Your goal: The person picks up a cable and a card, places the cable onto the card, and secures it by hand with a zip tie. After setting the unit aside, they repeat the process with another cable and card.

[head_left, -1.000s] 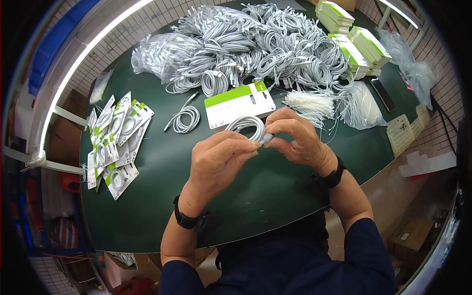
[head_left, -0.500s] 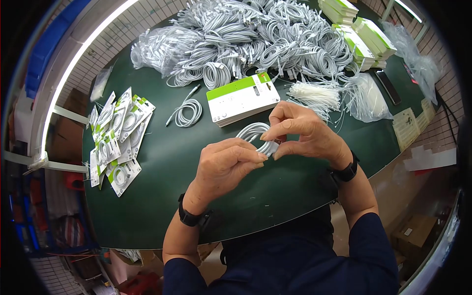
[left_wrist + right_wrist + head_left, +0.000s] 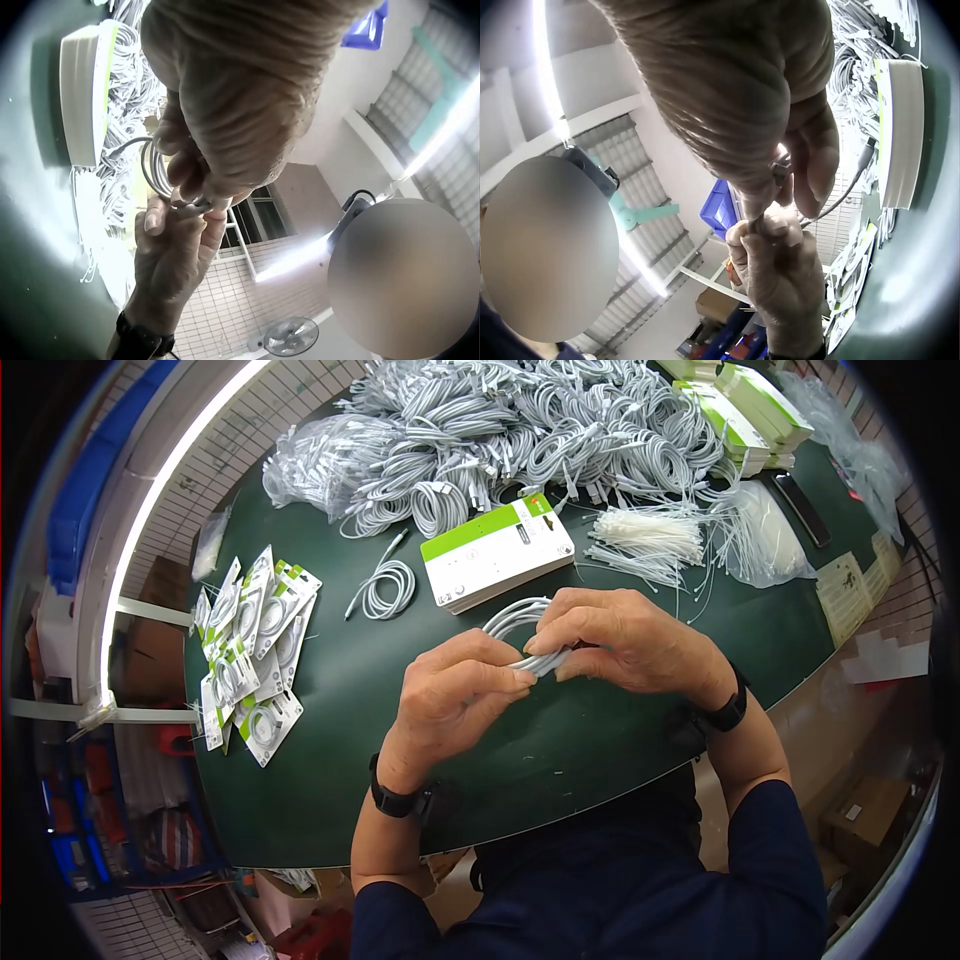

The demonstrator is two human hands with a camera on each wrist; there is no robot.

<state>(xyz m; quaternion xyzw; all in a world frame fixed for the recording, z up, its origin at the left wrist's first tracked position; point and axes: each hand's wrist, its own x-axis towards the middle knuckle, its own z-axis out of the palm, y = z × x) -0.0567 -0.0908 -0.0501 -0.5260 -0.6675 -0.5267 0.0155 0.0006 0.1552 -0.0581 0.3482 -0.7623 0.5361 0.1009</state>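
A coiled white cable is held between both hands over the green table in the head view. The left hand pinches the coil's lower side between thumb and fingers. On the coil's right side, the right hand pinches it with thumb and forefinger. In the left wrist view the loops of the cable hang by the fingertips. A cable connector sticks out beside the hands in the right wrist view. Just beyond the coil lies a stack of white and green cards.
Another coiled cable lies left of the card stack. Packaged cables on cards are piled at the left. A large heap of cables covers the back, with white zip ties, a phone and card stacks at the right.
The right hand has shifted its grip along the coil, and the connector seen at its fingertips is now hidden in the head view. The head view has shifted slightly.
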